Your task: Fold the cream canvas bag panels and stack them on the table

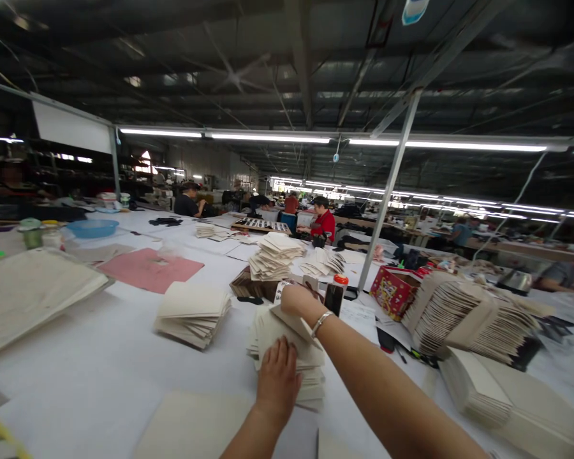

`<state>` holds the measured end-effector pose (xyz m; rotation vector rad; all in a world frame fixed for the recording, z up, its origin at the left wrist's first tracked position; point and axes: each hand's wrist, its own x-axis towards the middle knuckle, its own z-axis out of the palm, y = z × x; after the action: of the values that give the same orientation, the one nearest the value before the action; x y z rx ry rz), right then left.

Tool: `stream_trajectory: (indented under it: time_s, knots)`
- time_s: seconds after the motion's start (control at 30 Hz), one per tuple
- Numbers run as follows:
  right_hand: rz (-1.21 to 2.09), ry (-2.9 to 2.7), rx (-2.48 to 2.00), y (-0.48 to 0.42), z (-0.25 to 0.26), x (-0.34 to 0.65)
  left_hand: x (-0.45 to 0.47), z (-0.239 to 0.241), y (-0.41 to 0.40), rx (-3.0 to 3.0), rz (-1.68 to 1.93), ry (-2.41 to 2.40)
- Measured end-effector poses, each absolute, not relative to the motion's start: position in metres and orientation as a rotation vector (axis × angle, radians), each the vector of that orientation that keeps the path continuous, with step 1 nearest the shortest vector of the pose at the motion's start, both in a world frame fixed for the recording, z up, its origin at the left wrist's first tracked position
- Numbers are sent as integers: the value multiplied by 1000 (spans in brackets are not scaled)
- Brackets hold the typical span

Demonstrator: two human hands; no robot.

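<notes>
A stack of cream cut pieces [265, 325], stiff like cloth or card, lies fanned unevenly on the white table in front of me. My left hand [277, 376] rests on the stack's near part, fingers stretched out. At the far edge, my right hand [297, 301], with a silver bracelet at the wrist, is closed on a cream piece [296, 326] that tilts up from the top. Its fingertips are mostly hidden. A white handwritten label [280, 292] shows beside those fingers. Another small stack of cream pieces [191, 312] sits to the left.
Beyond my hands are a taller cream pile [275, 255] and an orange-lidded container [340, 280]. On the right are a red box [396, 292], tied bundles [469, 315] and a metal post [390, 191]. A pink sheet [153, 268] and blue basin [92, 229] lie left. Several people work farther back.
</notes>
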<state>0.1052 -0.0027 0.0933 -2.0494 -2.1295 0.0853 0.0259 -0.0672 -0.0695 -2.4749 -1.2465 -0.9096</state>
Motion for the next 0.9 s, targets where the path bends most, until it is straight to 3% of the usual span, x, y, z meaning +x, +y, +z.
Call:
stream_trajectory:
  time_s: [0.23, 0.37, 0.5, 0.73, 0.8, 0.9]
  knots:
    - [97, -1962, -2111, -14, 133, 164, 28, -49, -66, -2464, -795, -1340]
    - [240, -1530, -1677, -45, 135, 200, 18, -32, -63, -2499, -858, -1317]
    - [666, -1056, -1135, -103, 99, 212, 17, -15, -78, -2706, -1370, -1125]
    - [1008, -809, -1061, -218, 17, 207, 59, -8, -136, -3462, -2579, -1425]
    - [1174, -856, -1077, -246, 4, 221, 69, -15, -153, -3592, -2582, -1505]
    - [1268, -879, -1273, -275, -17, 244, 80, -31, -176, -3782, -2182, -1618]
